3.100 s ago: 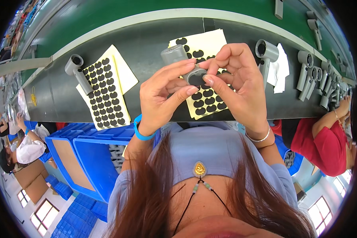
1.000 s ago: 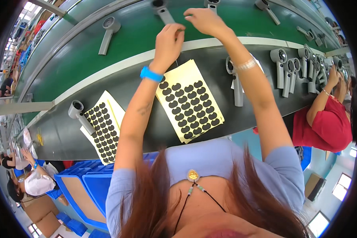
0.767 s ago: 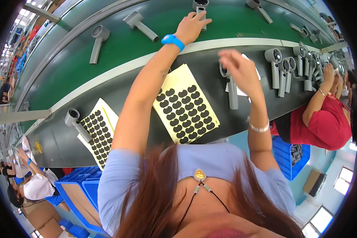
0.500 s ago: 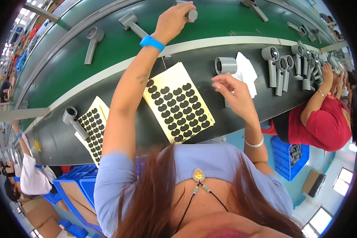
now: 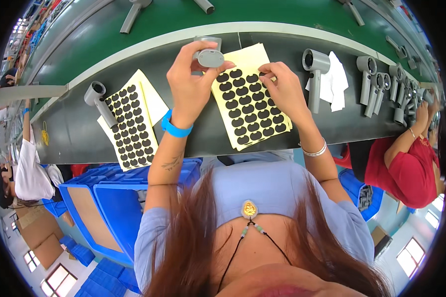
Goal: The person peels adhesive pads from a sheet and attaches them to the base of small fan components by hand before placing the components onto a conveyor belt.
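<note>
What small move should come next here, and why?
Probably peel up the black sticker at the right grip's fingertips: they are already at the sticker sheet's upper rows, though contact is hard to confirm. Meanwhile the left grip holds a grey handheld fan, its oval end bare and facing up.

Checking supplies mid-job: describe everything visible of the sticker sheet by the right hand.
The sticker sheet looks like pale yellow paper, with rows of black, notched stickers and a bare far end. It lies flat, askew, on the dark worktop, apparently several layers thick. The right hand seems to touch its upper right side.
</note>
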Demonstrator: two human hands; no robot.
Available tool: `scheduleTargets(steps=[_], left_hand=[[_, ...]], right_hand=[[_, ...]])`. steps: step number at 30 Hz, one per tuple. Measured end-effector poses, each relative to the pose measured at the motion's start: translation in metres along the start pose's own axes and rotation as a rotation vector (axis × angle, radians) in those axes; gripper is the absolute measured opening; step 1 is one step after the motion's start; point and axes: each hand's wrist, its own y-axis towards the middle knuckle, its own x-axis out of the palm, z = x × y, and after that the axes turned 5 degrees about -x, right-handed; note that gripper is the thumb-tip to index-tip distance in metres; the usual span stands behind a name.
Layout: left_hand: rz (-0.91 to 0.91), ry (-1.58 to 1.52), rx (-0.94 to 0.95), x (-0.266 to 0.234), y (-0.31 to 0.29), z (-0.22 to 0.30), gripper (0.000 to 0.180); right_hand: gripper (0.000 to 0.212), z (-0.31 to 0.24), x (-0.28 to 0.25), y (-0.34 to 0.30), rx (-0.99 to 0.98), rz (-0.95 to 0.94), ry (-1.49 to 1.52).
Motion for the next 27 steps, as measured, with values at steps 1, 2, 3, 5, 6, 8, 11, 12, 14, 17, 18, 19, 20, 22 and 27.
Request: scheduleTargets(steps=[1, 2, 3, 5, 6, 8, 11, 12, 14, 17, 18, 19, 20, 22, 27], left_hand=[[-0.007, -0.008, -0.036, -0.001, -0.004, -0.001, 0.032], [-0.005, -0.008, -0.041, -0.001, -0.007, -0.002, 0.032], [-0.01, -0.012, -0.041, -0.002, -0.009, -0.003, 0.032], [-0.008, -0.006, -0.031, -0.001, -0.013, -0.007, 0.035], [-0.008, -0.009, -0.037, -0.002, -0.014, -0.006, 0.035], [0.041, -0.066, -0.058, -0.003, -0.013, -0.005, 0.036], [0.03, -0.128, -0.115, -0.011, -0.018, -0.009, 0.046], [0.028, -0.212, -0.17, -0.013, -0.019, -0.01, 0.051], [0.022, -0.215, -0.199, -0.017, -0.023, -0.012, 0.048], [0.01, -0.26, -0.24, -0.023, -0.024, -0.015, 0.042], [-0.019, -0.267, -0.217, -0.021, -0.025, -0.017, 0.042], [-0.044, -0.268, -0.196, -0.022, -0.029, -0.018, 0.041], [-0.056, -0.253, -0.177, -0.022, -0.031, -0.019, 0.04], [-0.059, -0.219, -0.156, -0.019, -0.03, -0.018, 0.039], [-0.023, -0.27, -0.19, -0.02, -0.03, -0.014, 0.039]], right_hand=[[0.016, -0.001, 0.001, 0.0, 0.007, -0.004, -0.042], [0.016, -0.001, 0.002, -0.001, 0.008, -0.009, -0.042], [0.016, -0.001, 0.003, -0.002, 0.012, 0.002, -0.049], [0.016, -0.001, 0.002, -0.004, 0.015, 0.012, -0.073], [0.016, -0.003, 0.003, -0.003, 0.019, 0.008, -0.077], [0.015, -0.006, 0.005, -0.001, -0.003, 0.043, -0.079], [0.015, -0.015, 0.021, 0.006, -0.024, 0.05, -0.032], [0.014, -0.019, 0.027, 0.01, -0.051, 0.047, -0.029], [0.014, -0.019, 0.042, 0.016, -0.069, 0.034, -0.053], [0.012, -0.013, 0.061, 0.021, -0.09, 0.128, -0.187], [0.011, -0.012, 0.06, 0.02, -0.059, 0.091, -0.254], [0.011, -0.014, 0.059, 0.02, -0.031, 0.069, -0.222], [0.011, -0.014, 0.058, 0.02, -0.001, 0.048, -0.19], [0.011, -0.015, 0.057, 0.021, 0.029, 0.042, -0.148], [0.007, -0.014, 0.059, 0.022, 0.025, 0.017, -0.223]])
